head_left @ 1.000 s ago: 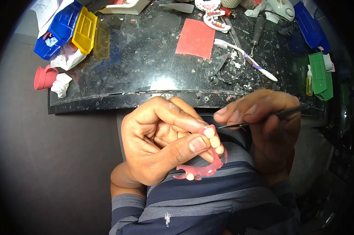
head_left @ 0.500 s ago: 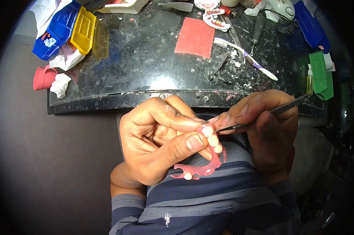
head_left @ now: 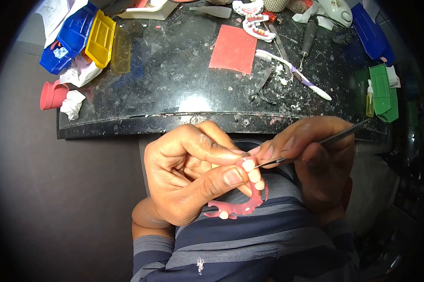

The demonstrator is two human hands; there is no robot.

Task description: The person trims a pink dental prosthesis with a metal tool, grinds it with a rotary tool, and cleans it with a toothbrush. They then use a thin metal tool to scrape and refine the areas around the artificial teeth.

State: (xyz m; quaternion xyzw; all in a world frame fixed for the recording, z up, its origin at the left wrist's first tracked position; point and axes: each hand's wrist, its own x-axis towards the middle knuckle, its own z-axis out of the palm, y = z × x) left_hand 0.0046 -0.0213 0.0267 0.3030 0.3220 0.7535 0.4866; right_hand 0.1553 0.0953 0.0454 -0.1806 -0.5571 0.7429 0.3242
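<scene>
My left hand [head_left: 193,174] pinches a pink partial denture [head_left: 242,207] between thumb and forefinger at its upper end. Several cream-coloured teeth run down its right side, and a single tooth sits at the lower left end. In my right hand [head_left: 315,155] is a thin dark metal carving tool [head_left: 341,135], gripped like a pen. The tool's fine tip meets the denture right beside the uppermost tooth, close to my left fingertips. Both hands are in front of my striped shirt, just short of the bench edge.
On the black bench [head_left: 165,70] lie a red wax sheet [head_left: 233,49], a toothbrush [head_left: 296,73], dental casts [head_left: 258,28] and a rotary handpiece [head_left: 309,37]. Blue and yellow bins [head_left: 100,38] and a pink mug [head_left: 53,95] are at left, a green bin [head_left: 384,93] at right.
The view has shifted slightly, and both hands sit a little lower relative to the bench. The tool's tip stays by the top tooth, and both grips are the same.
</scene>
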